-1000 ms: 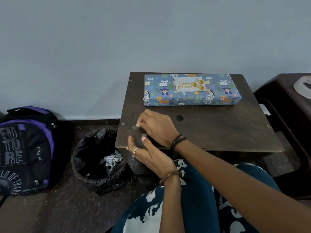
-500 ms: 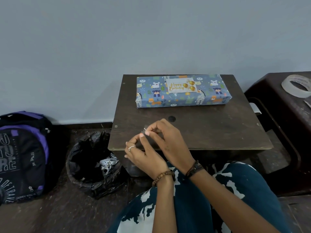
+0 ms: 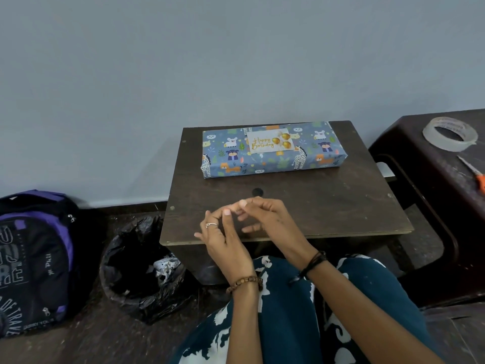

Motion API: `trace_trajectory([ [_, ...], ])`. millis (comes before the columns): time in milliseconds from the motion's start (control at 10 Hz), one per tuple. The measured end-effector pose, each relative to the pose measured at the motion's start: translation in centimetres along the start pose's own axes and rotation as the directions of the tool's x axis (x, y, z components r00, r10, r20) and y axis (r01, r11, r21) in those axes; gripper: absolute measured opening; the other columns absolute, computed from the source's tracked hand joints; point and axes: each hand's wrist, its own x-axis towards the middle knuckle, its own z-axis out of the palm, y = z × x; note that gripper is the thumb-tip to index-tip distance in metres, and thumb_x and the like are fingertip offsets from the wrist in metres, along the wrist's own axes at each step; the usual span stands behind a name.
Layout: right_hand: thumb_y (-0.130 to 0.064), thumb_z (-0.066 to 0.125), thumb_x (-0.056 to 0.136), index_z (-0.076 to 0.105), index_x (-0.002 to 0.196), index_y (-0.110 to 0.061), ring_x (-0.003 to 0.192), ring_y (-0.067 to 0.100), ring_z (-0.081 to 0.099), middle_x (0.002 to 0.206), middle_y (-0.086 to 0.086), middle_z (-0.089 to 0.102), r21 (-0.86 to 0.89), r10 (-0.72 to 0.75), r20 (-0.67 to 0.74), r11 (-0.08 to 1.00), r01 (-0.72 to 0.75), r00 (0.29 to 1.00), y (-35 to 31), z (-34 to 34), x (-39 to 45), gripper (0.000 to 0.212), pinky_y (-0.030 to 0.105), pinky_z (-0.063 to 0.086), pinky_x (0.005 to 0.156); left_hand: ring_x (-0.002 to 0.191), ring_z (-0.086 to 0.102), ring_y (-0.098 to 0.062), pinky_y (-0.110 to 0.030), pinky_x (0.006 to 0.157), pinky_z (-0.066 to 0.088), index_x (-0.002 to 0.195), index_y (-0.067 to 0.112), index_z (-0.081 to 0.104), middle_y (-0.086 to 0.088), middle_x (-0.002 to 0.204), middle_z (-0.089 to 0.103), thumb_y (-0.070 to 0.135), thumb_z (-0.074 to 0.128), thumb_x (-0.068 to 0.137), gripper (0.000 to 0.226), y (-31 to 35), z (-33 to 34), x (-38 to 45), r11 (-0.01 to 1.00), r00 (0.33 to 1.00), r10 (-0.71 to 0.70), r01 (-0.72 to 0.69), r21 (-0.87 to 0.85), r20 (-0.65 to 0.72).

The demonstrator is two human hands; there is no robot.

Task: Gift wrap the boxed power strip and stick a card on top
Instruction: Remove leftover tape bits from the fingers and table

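Standing against a plain grey wall [image 3: 183, 74], a dark wooden table [image 3: 328, 206] carries the wrapped box [image 3: 273, 158] along its far edge, with the card [image 3: 270, 141] stuck on top. Both hands meet above the near edge: the left hand [image 3: 223, 240] and right hand [image 3: 270, 219] have fingertips pinched together, touching each other; whether they grip anything is too small to tell. On the floor to the left sit a bin [image 3: 141, 269] lined in black plastic and a backpack [image 3: 34, 261], cut off by the frame. To the right, a dark stool [image 3: 430, 206] bears a tape roll [image 3: 450, 134] and orange-handled scissors [image 3: 475, 172], partly cropped.
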Motion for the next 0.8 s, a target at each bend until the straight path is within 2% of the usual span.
trace_trajectory([
  [100, -0.018, 0.050, 0.096, 0.070, 0.094, 0.002, 0.076, 0.010, 0.060, 0.088, 0.009, 0.067, 0.097, 0.019, -0.048, 0.995, -0.014, 0.999, -0.2, -1.1, 0.2, 0.028, 0.019, 0.053, 0.063, 0.133, 0.038, -0.009, -0.019, 0.118, -0.001, 0.087, 0.015, 0.059, 0.005, 0.109, 0.056, 0.016, 0.052, 0.094, 0.010, 1.3, 0.5, -0.2, 0.999, 1.000, 0.025, -0.025, -0.021, 0.009],
  [200, -0.018, 0.048, 0.096, 0.072, 0.089, -0.005, 0.070, 0.012, 0.061, 0.079, 0.006, 0.067, 0.139, 0.008, -0.191, 0.990, 0.019, 0.982, -0.7, -2.6, 1.0, 0.028, 0.021, 0.053, 0.062, 0.130, 0.041, -0.012, -0.005, 0.111, -0.003, 0.085, 0.015, 0.059, 0.019, 0.097, 0.054, 0.012, 0.052, 0.094, 0.012, 2.9, 0.7, -0.6, 0.997, 0.999, 0.044, -0.042, -0.065, 0.015],
  [300, -0.021, 0.049, 0.096, 0.070, 0.084, -0.012, 0.076, 0.017, 0.061, 0.078, 0.002, 0.067, -0.319, -0.200, -0.305, 0.943, 0.098, 0.931, -1.2, -5.1, 3.6, 0.026, 0.030, 0.052, 0.070, 0.127, 0.044, -0.009, -0.031, 0.120, 0.009, 0.080, 0.025, 0.059, 0.021, 0.097, 0.054, 0.013, 0.052, 0.093, 0.019, 3.4, 0.8, -0.5, 0.993, 1.000, 0.021, -0.020, -0.118, 0.008],
  [400, -0.021, 0.044, 0.098, 0.066, 0.101, -0.003, 0.095, 0.027, 0.059, 0.102, 0.013, 0.065, -0.702, -0.376, -0.205, 0.700, 0.131, 0.904, -2.9, -7.4, 7.8, 0.029, 0.037, 0.045, 0.085, 0.123, 0.046, -0.006, -0.043, 0.115, 0.025, 0.075, 0.029, 0.057, 0.015, 0.100, 0.058, 0.012, 0.051, 0.094, 0.025, 3.8, 1.0, -1.0, 0.973, 0.999, -0.045, 0.050, -0.226, 0.026],
  [500, -0.021, 0.039, 0.100, 0.051, 0.130, -0.008, 0.121, 0.023, 0.048, 0.133, 0.009, 0.052, -0.843, -0.393, -0.102, 0.522, 0.131, 0.914, -4.9, -9.0, 12.4, 0.035, 0.027, 0.033, 0.097, 0.123, 0.047, -0.009, -0.037, 0.111, 0.031, 0.076, 0.029, 0.056, 0.009, 0.102, 0.060, 0.013, 0.049, 0.094, 0.025, 4.4, 1.5, -1.2, 0.964, 0.996, -0.070, 0.082, -0.251, 0.057],
  [600, -0.032, 0.035, 0.100, 0.034, 0.142, -0.008, 0.136, 0.022, 0.032, 0.147, 0.010, 0.037, -0.949, -0.207, 0.026, 0.301, 0.089, 0.978, -4.8, -10.0, 15.8, 0.048, 0.037, 0.021, 0.112, 0.123, 0.048, -0.015, -0.036, 0.106, 0.036, 0.079, 0.031, 0.055, 0.002, 0.105, 0.060, 0.013, 0.049, 0.095, 0.025, 5.0, 2.1, -0.9, 0.975, 0.995, -0.020, 0.040, -0.218, 0.096],
  [700, -0.039, 0.035, 0.099, 0.043, 0.136, -0.012, 0.128, 0.024, 0.042, 0.139, 0.009, 0.047, -0.972, -0.174, 0.053, 0.219, 0.091, 0.983, -4.0, -10.4, 16.1, 0.047, 0.039, 0.027, 0.109, 0.118, 0.050, -0.021, -0.048, 0.105, 0.036, 0.079, 0.038, 0.051, 0.000, 0.109, 0.059, 0.016, 0.050, 0.094, 0.027, 5.9, 2.5, 0.0, 0.985, 0.984, 0.086, -0.061, -0.160, 0.158],
  [800, -0.036, 0.038, 0.099, 0.054, 0.123, -0.012, 0.113, 0.024, 0.053, 0.124, 0.008, 0.058, -0.940, -0.230, 0.081, 0.307, 0.151, 0.970, -3.7, -10.1, 13.6, 0.038, 0.035, 0.037, 0.098, 0.123, 0.046, -0.023, -0.046, 0.103, 0.037, 0.080, 0.039, 0.048, -0.002, 0.117, 0.057, 0.019, 0.049, 0.095, 0.024, 6.6, 3.1, 1.3, 0.985, 0.952, 0.160, -0.137, -0.102, 0.261],
])
